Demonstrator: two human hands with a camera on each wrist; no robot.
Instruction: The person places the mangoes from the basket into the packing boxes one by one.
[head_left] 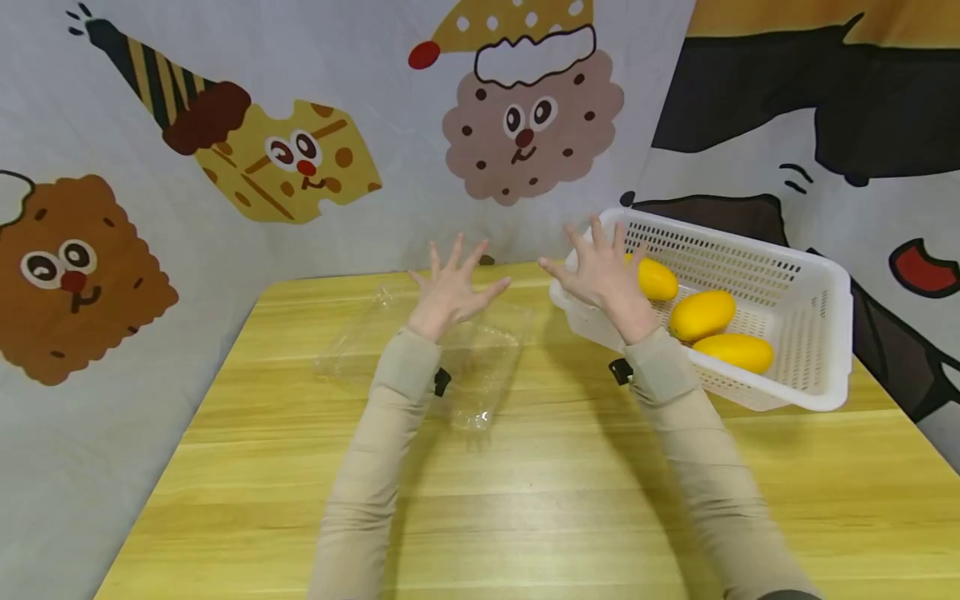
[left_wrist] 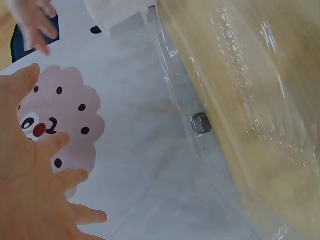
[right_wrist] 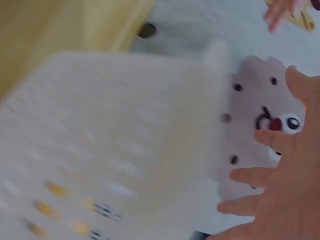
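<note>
In the head view my left hand is raised with its fingers spread, over a clear plastic clamshell box that lies with its lid open on the table. My right hand, fingers spread as well, hovers over the left end of a white perforated basket. Inside the basket are yellow mangoes, one partly behind the right hand, another in the middle and a third by the front wall. Neither hand holds anything.
Both things stand on a wood-grain table, the basket toward its back right. A cloth printed with cartoon figures hangs right behind the table's far edge. Black wrist straps show at the cuffs.
</note>
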